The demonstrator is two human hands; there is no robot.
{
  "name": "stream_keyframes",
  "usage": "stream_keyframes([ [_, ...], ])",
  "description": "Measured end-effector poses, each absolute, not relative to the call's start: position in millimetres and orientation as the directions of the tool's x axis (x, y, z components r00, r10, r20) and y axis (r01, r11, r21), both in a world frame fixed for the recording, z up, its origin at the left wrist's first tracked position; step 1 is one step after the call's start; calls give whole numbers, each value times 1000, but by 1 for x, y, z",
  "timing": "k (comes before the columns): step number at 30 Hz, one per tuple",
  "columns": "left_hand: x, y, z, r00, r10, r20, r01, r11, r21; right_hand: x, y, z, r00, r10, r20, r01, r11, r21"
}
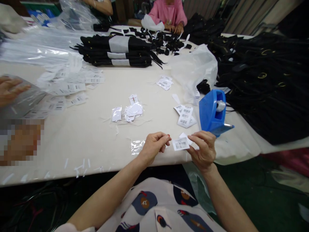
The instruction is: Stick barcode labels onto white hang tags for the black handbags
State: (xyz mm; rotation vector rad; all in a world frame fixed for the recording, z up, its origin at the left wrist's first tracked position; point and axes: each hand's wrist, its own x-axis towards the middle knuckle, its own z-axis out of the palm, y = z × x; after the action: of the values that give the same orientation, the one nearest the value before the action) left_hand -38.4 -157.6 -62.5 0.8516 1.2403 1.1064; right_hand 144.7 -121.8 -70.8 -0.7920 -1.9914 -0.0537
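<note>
My right hand (pixel 204 149) pinches a white barcode label (pixel 181 144) by its right edge, just above the table's near edge. To its left, my left hand (pixel 155 145) has thumb and forefinger pressed together; what they hold, if anything, is too small to make out. A clear plastic bag (pixel 137 147) lies flat beside my left wrist. Beyond my right hand are a blue tape dispenser (pixel 212 111) and a small pile of barcode labels (pixel 185 116). White hang tags (pixel 134 110) with strings lie in a loose pile farther left.
Stacked black bundles with white bands (pixel 118 53) lie across the table. Black goods (pixel 260 80) are heaped at right beside a white plastic bag (pixel 200 67). Label strips (pixel 67 88) spread at left, near a co-worker's hand (pixel 12 90). A person in pink (pixel 167 14) sits opposite.
</note>
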Motion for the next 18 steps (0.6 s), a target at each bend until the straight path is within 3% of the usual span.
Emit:
stream_keyframes([
  [3, -52, -159, -52, 74, 954, -292, -258, 301, 918, 140, -120, -73, -363, 585, 725, 470, 787, -399],
  [9, -62, -153, -36, 328, 905, -272, -156, 336, 929, 130, -118, -70, -540, 702, 463, 316, 680, -662],
  [15, -67, -156, -30, 520, 802, -294, -77, 387, 919, 128, -118, -71, -671, 653, 350, 236, 636, -734],
  [18, -71, -157, -33, 480, 827, -294, -96, 383, 919, 127, -118, -70, -658, 653, 375, 243, 655, -715],
])
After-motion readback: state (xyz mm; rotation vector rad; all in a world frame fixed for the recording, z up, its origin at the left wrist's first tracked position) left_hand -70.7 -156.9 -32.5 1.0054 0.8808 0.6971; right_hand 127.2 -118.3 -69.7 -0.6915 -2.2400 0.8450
